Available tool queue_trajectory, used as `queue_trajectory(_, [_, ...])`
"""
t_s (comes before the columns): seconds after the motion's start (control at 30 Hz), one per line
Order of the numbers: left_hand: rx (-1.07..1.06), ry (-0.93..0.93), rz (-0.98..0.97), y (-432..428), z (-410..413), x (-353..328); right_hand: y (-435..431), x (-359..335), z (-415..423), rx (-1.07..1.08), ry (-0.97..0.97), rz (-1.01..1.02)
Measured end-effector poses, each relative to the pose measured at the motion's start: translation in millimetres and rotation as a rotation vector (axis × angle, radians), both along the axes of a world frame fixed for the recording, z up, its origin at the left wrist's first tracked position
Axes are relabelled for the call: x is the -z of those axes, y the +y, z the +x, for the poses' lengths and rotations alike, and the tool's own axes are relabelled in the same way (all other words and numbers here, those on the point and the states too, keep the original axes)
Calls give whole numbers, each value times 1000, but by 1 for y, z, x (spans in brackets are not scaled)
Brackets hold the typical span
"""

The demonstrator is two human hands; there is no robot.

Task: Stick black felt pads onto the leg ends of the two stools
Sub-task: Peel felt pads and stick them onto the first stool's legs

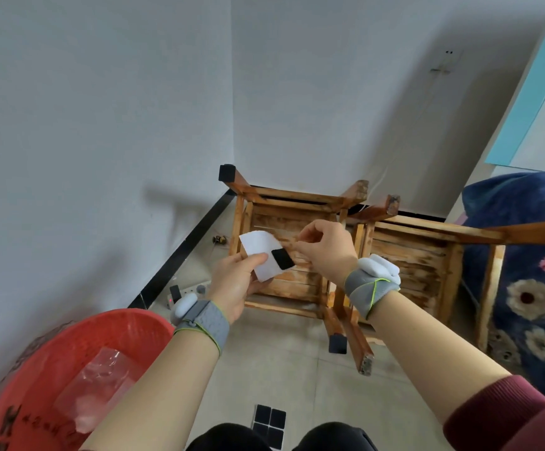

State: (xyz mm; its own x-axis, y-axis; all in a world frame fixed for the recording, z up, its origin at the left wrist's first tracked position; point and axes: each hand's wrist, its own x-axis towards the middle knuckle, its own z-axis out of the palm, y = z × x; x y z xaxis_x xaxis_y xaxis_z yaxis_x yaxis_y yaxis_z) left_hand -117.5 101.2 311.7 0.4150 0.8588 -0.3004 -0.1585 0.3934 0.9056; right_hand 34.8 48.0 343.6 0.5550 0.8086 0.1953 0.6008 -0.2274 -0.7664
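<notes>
Pad in hand: we find one black felt pad [282,259] on the near right corner of a white backing sheet [259,252], held in the air above the left stool.
Left hand [237,284]: thumb and fingers closed on the sheet's lower edge.
Right hand [324,247]: fingertips pinched narrow at the pad's right edge; we judge it is peeling the pad, though whether it has lifted we cannot tell.
Left stool [284,252]: upturned on the floor; two leg ends carry black pads, far left [226,172] and near [337,343]; the far right end [360,187] is bare wood (the fourth lies behind the hands and sheet).
Right stool [427,255]: upturned, touching the left one; three leg ends show, all bare as far as we can see.
Spare sheet [269,421]: on the floor by the knees, four pads visible, its lower part hidden.
Count: two stools, two pads fitted, one in hand, two sheets.
Surroundings: red basket [69,369] at left holding clear plastic wrap; floral blanket [531,288] at right.
Risk, peel: the pad could fold and stick to itself or to the fingertips if pulled off fast from one edge.
Risk, placement: the worn, rough leg ends may give poor adhesion; a pad set off-centre would overhang and lift.
Risk, mix-up: the stools' legs cross, so an end could be missed.
</notes>
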Motion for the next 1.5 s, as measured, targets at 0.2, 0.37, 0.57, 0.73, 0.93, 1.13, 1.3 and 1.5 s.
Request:
queue_trajectory(0.2, [-6,-13,59,-14,28,-4,-13,13,8,-144,121,-112])
queue_trajectory(0.37, [43,-51,62,-24,48,-7,-25,16,29,-75,394,-37])
queue_trajectory(0.57, [51,7,75,-22,72,-7,-38,3,62,0,610,23])
queue_trajectory(0.73, [-27,110,166,-5,88,-10,-43,-2,95,87,605,131])
queue_trajectory(0.93, [166,344,219,7,129,-28,-34,-2,127,5,642,235])
queue_trajectory(1.13, [236,468,479,37,172,-38,-6,-9,159,81,500,261])
queue_trajectory(1.3, [228,604,777,54,208,-41,13,-16,177,194,239,169])
queue_trajectory(1.5, [227,580,1017,67,240,-39,31,-24,189,246,107,108])
